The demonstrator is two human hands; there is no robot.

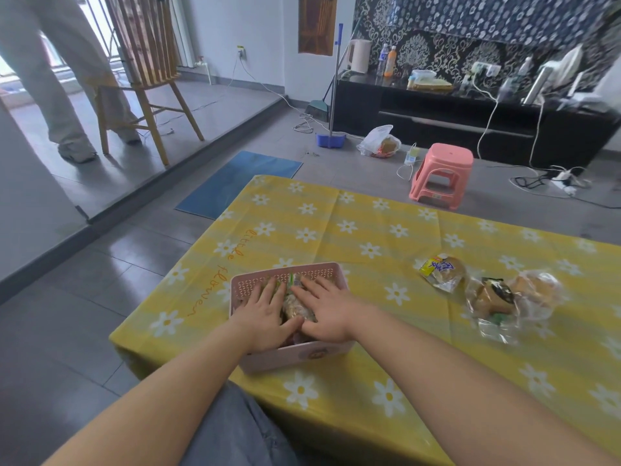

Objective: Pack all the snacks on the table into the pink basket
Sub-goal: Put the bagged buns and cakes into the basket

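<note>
The pink basket (312, 272) stands near the table's left front, with wrapped snacks (293, 306) inside. My left hand (265, 314) and my right hand (327, 312) both lie flat on those snacks, fingers spread, pressing down inside the basket. On the cloth to the right lie three more snacks: a bun in a yellow and purple wrapper (443, 270), a clear-wrapped bun with a dark label (494, 302), and another clear-wrapped bun (537, 289) beside it.
The table wears a yellow cloth with white flowers (369, 230). Beyond it a pink stool (440, 174) and a white plastic bag (381, 142) sit on the floor. A person's legs (67, 95) stand by a wooden chair (148, 79) at the back left.
</note>
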